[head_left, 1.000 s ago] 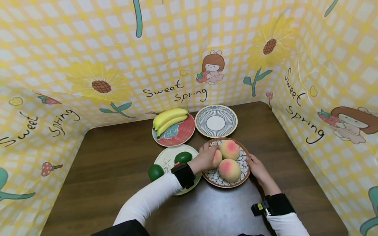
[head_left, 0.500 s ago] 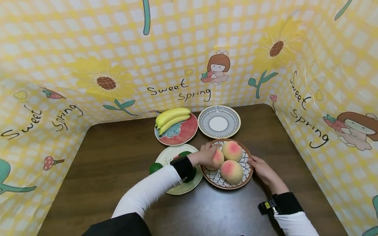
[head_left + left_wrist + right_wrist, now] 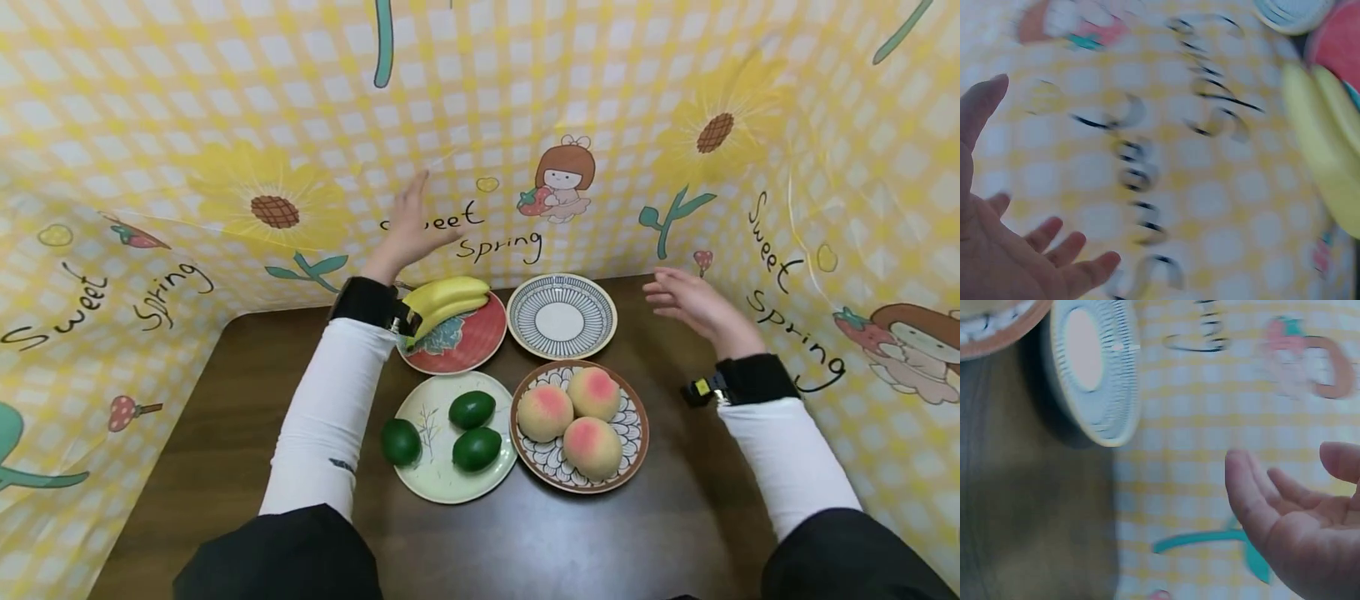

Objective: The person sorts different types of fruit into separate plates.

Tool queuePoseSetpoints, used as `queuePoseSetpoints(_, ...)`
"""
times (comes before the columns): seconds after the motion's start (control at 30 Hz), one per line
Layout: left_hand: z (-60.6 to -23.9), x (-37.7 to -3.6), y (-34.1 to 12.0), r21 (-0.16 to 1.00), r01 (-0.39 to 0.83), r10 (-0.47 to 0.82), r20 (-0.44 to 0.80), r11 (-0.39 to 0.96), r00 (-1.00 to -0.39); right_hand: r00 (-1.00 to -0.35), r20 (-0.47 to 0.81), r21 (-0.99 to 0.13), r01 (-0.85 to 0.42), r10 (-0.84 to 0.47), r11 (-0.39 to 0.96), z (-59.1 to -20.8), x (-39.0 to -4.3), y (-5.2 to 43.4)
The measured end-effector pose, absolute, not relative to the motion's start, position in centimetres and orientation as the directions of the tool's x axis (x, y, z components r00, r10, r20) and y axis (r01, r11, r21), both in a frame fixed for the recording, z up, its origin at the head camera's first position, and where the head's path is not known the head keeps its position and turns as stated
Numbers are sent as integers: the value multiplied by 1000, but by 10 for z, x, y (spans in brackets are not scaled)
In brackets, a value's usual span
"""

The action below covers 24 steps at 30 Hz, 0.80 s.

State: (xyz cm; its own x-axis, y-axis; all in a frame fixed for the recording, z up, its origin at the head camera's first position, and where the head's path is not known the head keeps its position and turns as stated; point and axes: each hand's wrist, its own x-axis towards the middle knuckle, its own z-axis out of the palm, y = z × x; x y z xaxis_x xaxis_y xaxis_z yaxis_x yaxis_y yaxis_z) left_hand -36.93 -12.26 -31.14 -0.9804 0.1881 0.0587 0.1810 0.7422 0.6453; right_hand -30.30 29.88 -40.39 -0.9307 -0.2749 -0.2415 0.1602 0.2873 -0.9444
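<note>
- We hold our left hand [image 3: 408, 225] up in front of the yellow checked backdrop [image 3: 225, 100], fingers spread and holding nothing; it hangs above the bananas [image 3: 444, 302], not touching them.
- Our right hand [image 3: 686, 302] floats over the table [image 3: 240, 400] just right of the empty striped plate [image 3: 562, 316], fingers apart and loose, also holding nothing.
- The three peaches [image 3: 577, 410] lie bunched together, touching, in the brown-rimmed patterned plate [image 3: 633, 433], well below both hands; packed like this they prop each other and seem unlikely to roll.
- The bananas lie across the red plate [image 3: 472, 346], their far ends overhanging its rim near our left wrist.
- Two avocados [image 3: 474, 427] sit on the pale plate [image 3: 427, 475]; a third avocado [image 3: 400, 441] sits at its left edge, though we cannot tell whether it is on the rim or on the table.
- Each kind of fruit keeps to its own plate.
</note>
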Motion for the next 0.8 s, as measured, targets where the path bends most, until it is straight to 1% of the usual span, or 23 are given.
queuePoseSetpoints(0.07,-321,-373,-129,613,174,205,20,771,-979,-918,-292,-925,201,-266,322,-417,-320,293)
queuePoseSetpoints(0.13,-339,-378,-132,581,164,221,-29,797,-975,-903,-339,-918,256,-263,302,-447,-340,293)
queuePoseSetpoints(0.23,-372,-388,-137,531,170,251,-84,830,-964,-862,-415,-908,375,-290,185,-521,-387,309)
queuePoseSetpoints(0.33,-404,-399,-144,503,139,241,-142,853,-960,-805,-507,-855,515,-309,62,-600,-436,325)
queuePoseSetpoints(0.4,-423,-403,-148,470,122,227,-174,874,-958,-766,-550,-813,583,-333,2,-636,-457,328)
queuePoseSetpoints(0.43,-431,-405,-149,457,111,218,-190,883,-957,-755,-559,-803,595,-344,0,-648,-464,327)
queuePoseSetpoints(0.5,-446,-407,-150,426,101,209,-215,899,-954,-740,-572,-792,611,-354,2,-664,-471,324)
queuePoseSetpoints(0.67,-471,-410,-149,303,76,145,-211,950,-967,-727,-579,-791,610,-368,40,-675,-478,319)
queuePoseSetpoints(0.73,-476,-411,-149,259,48,100,-192,965,-976,-730,-589,-787,615,-347,42,-673,-478,315)
queuePoseSetpoints(0.77,-479,-411,-149,243,37,83,-182,969,-980,-728,-582,-790,612,-362,38,-673,-480,315)
queuePoseSetpoints(0.8,-480,-412,-149,234,24,67,-176,972,-982,-731,-588,-788,614,-348,42,-665,-476,311)
